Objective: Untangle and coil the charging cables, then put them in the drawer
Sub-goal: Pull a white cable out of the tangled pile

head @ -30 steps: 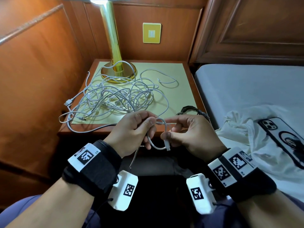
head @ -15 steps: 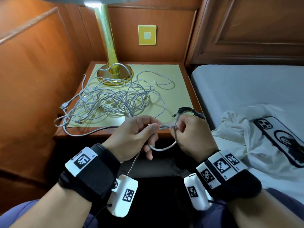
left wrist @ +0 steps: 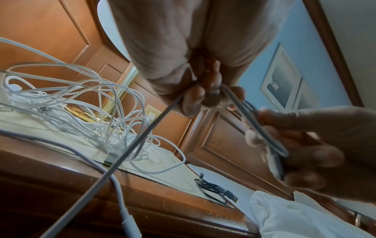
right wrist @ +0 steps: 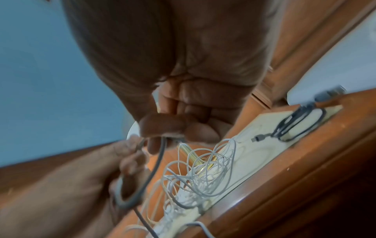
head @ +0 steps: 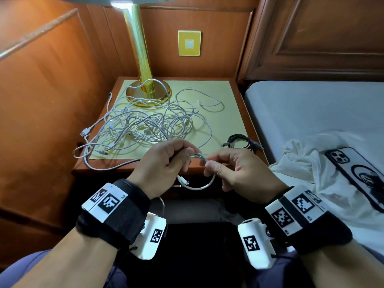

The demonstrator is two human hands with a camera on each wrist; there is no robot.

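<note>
At the left of the nightstand, most of the work looks undone: a tangle of white cables sprawls over the pale mat, looping round the brass lamp base, with one strand trailing over the near left edge. Nearer, in front of the nightstand, the left hand has its fingers curled round the white cable being coiled, and the right hand pinches that cable's small loop between thumb and forefinger, a plug end dangling below. I judge this the first turns of one coil. On the nightstand's near right corner lies a black cable, already bundled. No drawer shows open, so storing seems still to come. Around it: wood panelling, a yellow wall plate, and to the right a bed with white cloth and a phone.
</note>
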